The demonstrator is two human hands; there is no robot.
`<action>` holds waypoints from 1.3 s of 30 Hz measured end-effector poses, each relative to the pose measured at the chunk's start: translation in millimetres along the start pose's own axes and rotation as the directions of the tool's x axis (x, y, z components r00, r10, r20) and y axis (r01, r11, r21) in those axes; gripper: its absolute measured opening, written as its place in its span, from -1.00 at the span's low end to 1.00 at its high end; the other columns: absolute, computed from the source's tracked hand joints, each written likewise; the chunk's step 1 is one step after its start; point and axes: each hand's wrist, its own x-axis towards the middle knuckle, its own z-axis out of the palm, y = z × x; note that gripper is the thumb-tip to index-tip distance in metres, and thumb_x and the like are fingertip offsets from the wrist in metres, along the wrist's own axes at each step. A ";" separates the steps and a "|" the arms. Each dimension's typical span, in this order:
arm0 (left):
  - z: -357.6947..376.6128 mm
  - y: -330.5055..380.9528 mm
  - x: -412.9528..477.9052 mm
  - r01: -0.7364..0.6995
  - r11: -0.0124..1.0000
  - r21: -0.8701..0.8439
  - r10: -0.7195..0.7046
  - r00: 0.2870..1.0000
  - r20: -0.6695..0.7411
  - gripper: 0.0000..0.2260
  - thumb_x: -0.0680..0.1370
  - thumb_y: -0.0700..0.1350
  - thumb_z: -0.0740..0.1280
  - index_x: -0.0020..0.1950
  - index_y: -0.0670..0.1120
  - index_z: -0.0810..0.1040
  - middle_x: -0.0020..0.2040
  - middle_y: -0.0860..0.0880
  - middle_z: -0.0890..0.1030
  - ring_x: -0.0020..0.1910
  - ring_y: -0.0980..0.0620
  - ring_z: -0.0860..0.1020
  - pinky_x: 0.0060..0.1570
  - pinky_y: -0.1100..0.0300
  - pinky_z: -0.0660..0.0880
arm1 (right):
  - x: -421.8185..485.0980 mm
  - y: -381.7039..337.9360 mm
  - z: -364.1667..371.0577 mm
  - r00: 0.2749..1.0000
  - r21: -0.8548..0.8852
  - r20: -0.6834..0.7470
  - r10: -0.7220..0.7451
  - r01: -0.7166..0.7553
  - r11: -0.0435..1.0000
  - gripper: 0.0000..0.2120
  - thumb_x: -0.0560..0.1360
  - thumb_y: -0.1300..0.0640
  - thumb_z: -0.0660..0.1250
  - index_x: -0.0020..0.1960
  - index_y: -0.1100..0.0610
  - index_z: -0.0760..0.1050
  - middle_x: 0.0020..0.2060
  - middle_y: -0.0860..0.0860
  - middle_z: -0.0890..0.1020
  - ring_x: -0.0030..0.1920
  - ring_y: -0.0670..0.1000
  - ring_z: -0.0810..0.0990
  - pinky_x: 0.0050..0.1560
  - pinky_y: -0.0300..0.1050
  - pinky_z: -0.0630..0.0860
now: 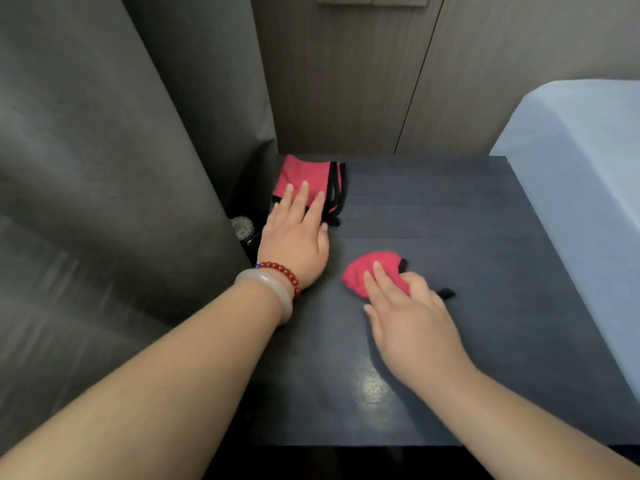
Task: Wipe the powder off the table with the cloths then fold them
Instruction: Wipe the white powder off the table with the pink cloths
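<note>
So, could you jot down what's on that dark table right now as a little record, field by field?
surface: dark wood-grain table
far-left corner: flat folded pink cloth with black trim
left hand: fingers straight, resting on the folded cloth
middle: bunched pink cloth with black trim
right hand: fingers pressing on the bunched cloth
powder: none that I can make out

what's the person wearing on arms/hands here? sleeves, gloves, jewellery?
No sleeves or gloves in view; both forearms are bare as far as the frame shows. Left hand: two bracelets at the wrist, a pale, smooth bangle and a string of round dark-red beads with one blue bead. Right hand: nothing worn on hand or wrist. No rings visible on either.
</note>
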 end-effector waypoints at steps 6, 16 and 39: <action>5.4 -9.8 52.1 0.025 0.991 0.128 -0.063 0.952 0.300 -0.50 0.65 0.11 -0.05 0.57 0.06 -0.03 0.59 0.00 -0.08 0.55 -0.06 -0.13 0.51 -0.02 -0.10 | 56.1 60.8 13.6 0.887 0.184 0.015 0.461 -0.456 0.871 -0.50 0.42 0.20 0.11 0.32 0.12 0.52 0.26 0.15 0.57 -0.01 0.26 0.46 -0.05 0.01 0.45; -1.0 -17.7 39.6 0.010 0.989 0.149 -0.045 0.971 0.234 -0.54 0.63 0.14 -0.01 0.54 0.13 0.12 0.56 0.03 0.13 0.53 -0.05 0.08 0.42 -0.05 0.12 | 78.2 81.0 30.6 0.849 0.277 0.064 0.524 -0.520 0.808 -0.54 0.51 0.19 0.12 0.36 -0.07 0.47 0.34 0.10 0.47 0.17 0.03 0.37 0.24 -0.15 0.34; 12.4 5.8 2.1 0.026 0.990 0.139 -0.050 0.984 0.171 -0.43 0.56 0.20 -0.15 0.57 0.11 -0.04 0.59 -0.03 -0.03 0.55 -0.09 -0.12 0.49 -0.02 -0.16 | 114.6 99.1 43.3 0.940 0.276 -0.062 0.335 -0.306 0.911 -0.60 0.50 0.07 0.17 0.31 -0.10 0.51 0.12 0.05 0.59 -0.09 0.16 0.45 0.02 -0.07 0.48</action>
